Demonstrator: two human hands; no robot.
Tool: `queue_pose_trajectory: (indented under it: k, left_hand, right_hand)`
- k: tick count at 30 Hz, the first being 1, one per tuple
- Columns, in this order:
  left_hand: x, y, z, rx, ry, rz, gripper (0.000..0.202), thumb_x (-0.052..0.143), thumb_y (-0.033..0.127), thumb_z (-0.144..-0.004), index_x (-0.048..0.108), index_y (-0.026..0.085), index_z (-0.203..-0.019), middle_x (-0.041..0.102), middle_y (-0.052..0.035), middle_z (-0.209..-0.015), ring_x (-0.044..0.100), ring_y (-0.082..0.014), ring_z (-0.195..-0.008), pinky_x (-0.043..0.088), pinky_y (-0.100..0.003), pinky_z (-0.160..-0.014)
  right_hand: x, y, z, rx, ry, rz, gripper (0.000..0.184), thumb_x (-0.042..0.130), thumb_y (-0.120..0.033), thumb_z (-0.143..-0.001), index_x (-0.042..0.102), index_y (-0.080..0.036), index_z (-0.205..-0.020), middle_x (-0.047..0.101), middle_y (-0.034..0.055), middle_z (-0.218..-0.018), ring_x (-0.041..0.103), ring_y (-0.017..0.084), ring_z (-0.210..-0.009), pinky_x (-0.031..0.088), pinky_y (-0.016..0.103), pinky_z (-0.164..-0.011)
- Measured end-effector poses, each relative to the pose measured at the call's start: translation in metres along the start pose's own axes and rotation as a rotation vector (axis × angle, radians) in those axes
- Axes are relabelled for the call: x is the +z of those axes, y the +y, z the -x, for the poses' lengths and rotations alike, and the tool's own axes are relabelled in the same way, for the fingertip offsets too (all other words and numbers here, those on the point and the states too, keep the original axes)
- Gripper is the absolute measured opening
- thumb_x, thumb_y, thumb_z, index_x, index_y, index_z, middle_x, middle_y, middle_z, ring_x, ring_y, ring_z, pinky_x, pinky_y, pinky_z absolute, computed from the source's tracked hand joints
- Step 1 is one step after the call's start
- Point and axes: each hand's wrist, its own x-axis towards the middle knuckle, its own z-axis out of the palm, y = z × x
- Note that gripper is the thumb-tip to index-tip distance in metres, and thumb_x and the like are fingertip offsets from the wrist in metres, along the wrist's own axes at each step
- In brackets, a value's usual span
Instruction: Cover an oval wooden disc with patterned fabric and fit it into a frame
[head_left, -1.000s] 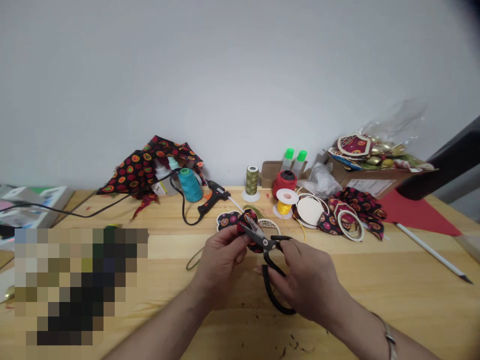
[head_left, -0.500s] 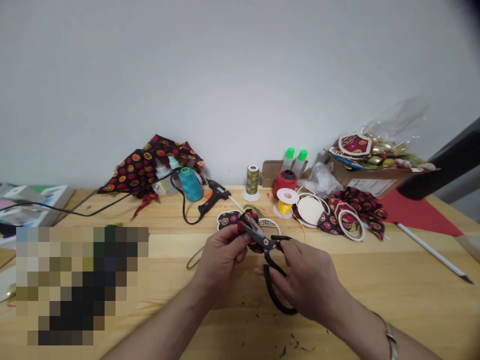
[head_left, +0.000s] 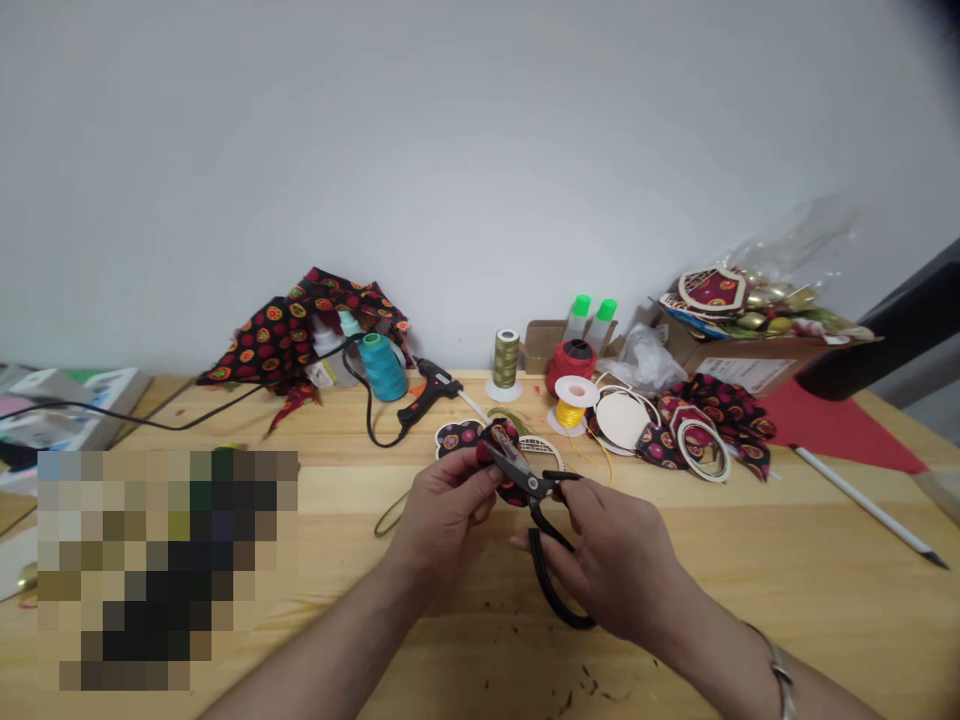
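Note:
My left hand [head_left: 450, 505] pinches a small piece of dark patterned fabric [head_left: 502, 432] with red and orange motifs. Black-handled scissors [head_left: 551, 580] sit in my right hand [head_left: 619, 545], fingers through the loops. Their blades lie across the fabric beside my left thumb, slightly apart. Part of the fabric is hidden behind the blades and my fingers. Just beyond it lie a scalloped fabric-covered piece [head_left: 456, 440] and a pale wooden lattice piece [head_left: 544, 452]. A loop of green cord [head_left: 390, 515] rests left of my left hand.
Behind stand a glue gun [head_left: 429, 390], a teal thread cone [head_left: 382, 368], a green thread spool [head_left: 507, 360] and a yellow cord spool [head_left: 571, 405]. Wooden rings [head_left: 703, 450], a filled cardboard box [head_left: 750, 365] and a white pencil [head_left: 862, 500] lie right. Dark scraps dot the table.
Almost nothing differs. The whole view has shifted very slightly; both hands, the fabric and the scissors keep the same positions relative to each other.

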Motion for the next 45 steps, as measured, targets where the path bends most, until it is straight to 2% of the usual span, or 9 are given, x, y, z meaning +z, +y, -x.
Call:
queue_pose_trajectory:
  k: [10, 19, 23, 27, 30, 33, 37, 40, 45]
  left_hand:
    - [0.0, 0.0, -0.001, -0.007, -0.002, -0.013, 0.026, 0.075, 0.022, -0.066, 0.072, 0.014, -0.091, 0.064, -0.0015, -0.066, 0.033, -0.0016, -0.044, 0.021, -0.016, -0.041]
    - [-0.001, -0.001, -0.002, -0.006, 0.006, 0.004, 0.022, 0.077, 0.023, -0.063, 0.073, 0.015, -0.082, 0.062, 0.0002, -0.061, 0.034, -0.0009, -0.042, 0.022, -0.016, -0.04]
    - [-0.001, 0.001, -0.002, -0.008, 0.002, 0.01, 0.018, 0.076, 0.022, -0.065, 0.072, 0.015, -0.081, 0.065, -0.0014, -0.065, 0.036, -0.0009, -0.041, 0.022, -0.016, -0.039]
    - [-0.001, 0.001, -0.001, -0.02, -0.005, 0.006, 0.023, 0.076, 0.022, -0.065, 0.069, 0.015, -0.086, 0.068, -0.003, -0.072, 0.039, -0.001, -0.041, 0.024, -0.015, -0.039]
    - [-0.001, 0.0, -0.001, -0.028, -0.007, -0.005, 0.021, 0.077, 0.022, -0.063, 0.067, 0.016, -0.081, 0.066, 0.0005, -0.064, 0.042, -0.0012, -0.039, 0.023, -0.015, -0.038]
    - [-0.001, 0.0, 0.0, -0.061, -0.042, -0.043, 0.021, 0.078, 0.024, -0.063, 0.066, 0.016, -0.079, 0.065, 0.0013, -0.061, 0.046, -0.0025, -0.039, 0.026, -0.015, -0.039]
    - [-0.001, 0.001, 0.002, -0.142, -0.108, -0.119, 0.023, 0.077, 0.028, -0.063, 0.069, 0.016, -0.081, 0.068, -0.0019, -0.067, 0.049, -0.0045, -0.04, 0.028, -0.017, -0.04]
    - [0.0, 0.0, 0.004, -0.168, -0.152, -0.168, 0.025, 0.076, 0.032, -0.066, 0.072, 0.014, -0.083, 0.071, -0.0053, -0.068, 0.049, -0.0051, -0.043, 0.03, -0.017, -0.041]
    - [0.004, 0.0, 0.005, -0.174, -0.182, -0.116, 0.022, 0.076, 0.028, -0.067, 0.075, 0.015, -0.084, 0.074, -0.0067, -0.082, 0.064, -0.0139, -0.07, 0.047, -0.023, -0.067]
  right_hand:
    - [0.0, 0.001, 0.001, -0.009, 0.001, -0.017, 0.042, 0.046, -0.053, -0.085, 0.062, -0.014, -0.082, 0.066, 0.0081, -0.072, 0.061, 0.022, -0.063, 0.037, 0.03, -0.055]
    - [0.001, 0.002, 0.001, -0.022, 0.06, -0.012, 0.038, 0.049, -0.05, -0.084, 0.058, -0.014, -0.075, 0.059, 0.0041, -0.061, 0.053, 0.017, -0.052, 0.031, 0.028, -0.049]
    - [-0.001, 0.008, -0.005, 0.194, 0.054, -0.243, 0.035, 0.053, -0.051, -0.081, 0.054, -0.018, -0.069, 0.053, -0.0011, -0.054, 0.044, 0.013, -0.047, 0.03, 0.025, -0.046]
    - [0.003, 0.017, -0.017, 0.47, -0.027, -0.703, 0.034, 0.063, -0.05, -0.072, 0.051, -0.019, -0.065, 0.048, -0.0044, -0.052, 0.041, 0.011, -0.047, 0.032, 0.023, -0.044]
    - [0.009, 0.021, -0.021, 0.522, -0.108, -1.06, 0.033, 0.068, -0.047, -0.067, 0.052, -0.018, -0.069, 0.045, -0.0066, -0.05, 0.039, 0.009, -0.044, 0.031, 0.022, -0.042]
    - [0.014, 0.021, -0.021, 0.532, -0.073, -1.303, 0.032, 0.071, -0.041, -0.066, 0.049, -0.019, -0.071, 0.046, -0.0076, -0.049, 0.04, 0.009, -0.043, 0.031, 0.022, -0.043]
    - [0.014, 0.023, -0.021, 0.538, 0.027, -1.395, 0.03, 0.072, -0.032, -0.065, 0.045, -0.02, -0.072, 0.045, -0.0091, -0.05, 0.041, 0.008, -0.043, 0.031, 0.022, -0.044]
    - [0.012, 0.025, -0.021, 0.519, 0.006, -1.372, 0.03, 0.071, -0.03, -0.065, 0.043, -0.02, -0.072, 0.043, -0.0096, -0.053, 0.04, 0.007, -0.043, 0.031, 0.021, -0.043]
    - [0.013, 0.025, -0.019, 0.431, -0.059, -1.255, 0.026, 0.069, -0.028, -0.066, 0.045, -0.019, -0.072, 0.044, -0.008, -0.058, 0.04, 0.007, -0.048, 0.033, 0.021, -0.044]
